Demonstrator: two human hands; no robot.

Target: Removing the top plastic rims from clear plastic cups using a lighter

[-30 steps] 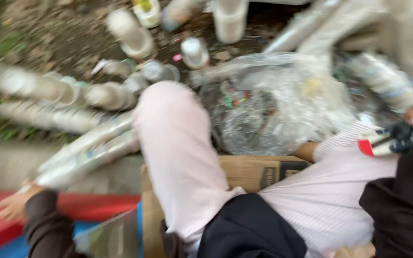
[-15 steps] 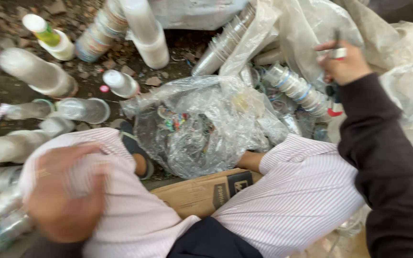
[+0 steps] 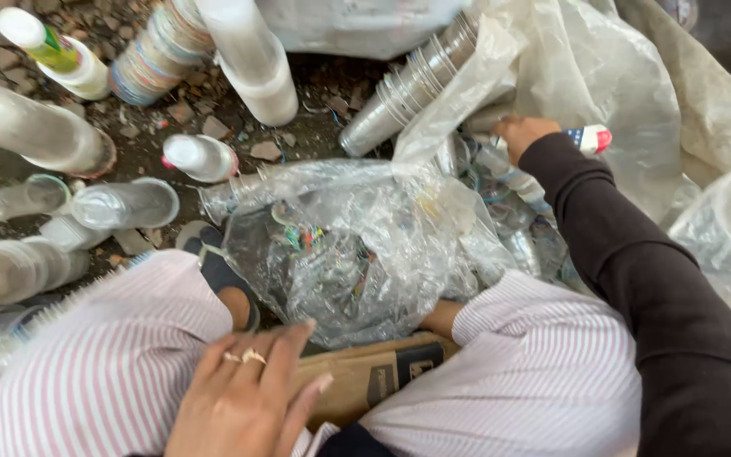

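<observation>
Gripping red-tipped tool (image 3: 590, 138), right hand (image 3: 522, 135).

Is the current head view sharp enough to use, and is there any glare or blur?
Head view: soft, even daylight without hard shadows; mostly sharp on the left hand and clear plastic bag; mild glare on the bag's folds; stacked cups at the left edge slightly smeared.

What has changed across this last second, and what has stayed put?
The right hand, holding a red-tipped tool, went from near the right knee out to the stacked cups by the clear sheeting. The left hand came up from the ground at the left onto the left knee. The crumpled clear bag and the cardboard stayed between the knees.
</observation>
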